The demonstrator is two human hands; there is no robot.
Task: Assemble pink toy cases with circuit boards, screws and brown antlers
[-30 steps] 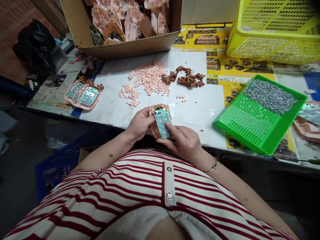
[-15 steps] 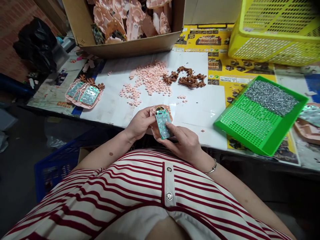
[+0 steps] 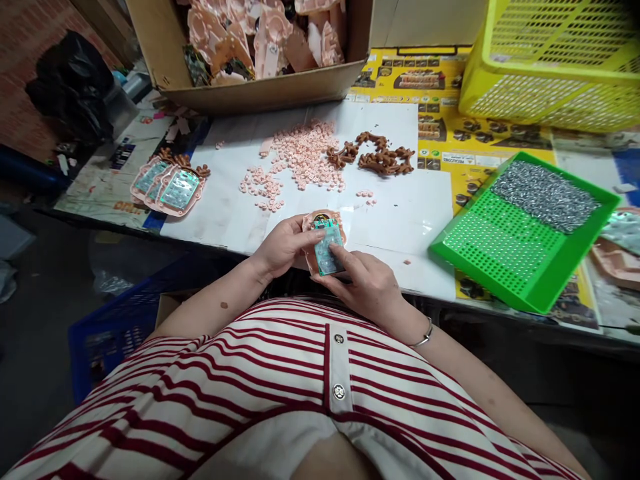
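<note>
A pink plastic shell (image 3: 311,261) is held at the table's front edge between my two hands. Inside it lies a green circuit board (image 3: 327,257), with wires curled at its top. My left hand (image 3: 281,248) grips the shell's left side, its thumb lying on the board's upper part. My right hand (image 3: 373,283) supports the shell from the lower right, and its index finger presses on the board's face. Beyond the shell, small pink plastic pieces (image 3: 305,157) are heaped on white paper. Brown branch-shaped parts (image 3: 385,160) lie to their right.
Several pink shells with boards (image 3: 179,190) overlap at the left. A cardboard box (image 3: 265,97) of pink parts stands at the back. At right is a green tray (image 3: 500,247) holding metal screws (image 3: 547,193), with a yellow basket (image 3: 545,100) behind it. A blue crate (image 3: 120,333) sits below the table.
My left thumb has moved right, from the shell's edge onto the top of the board. The board sits slightly more to the left within the shell. My right index finger stays on it.
</note>
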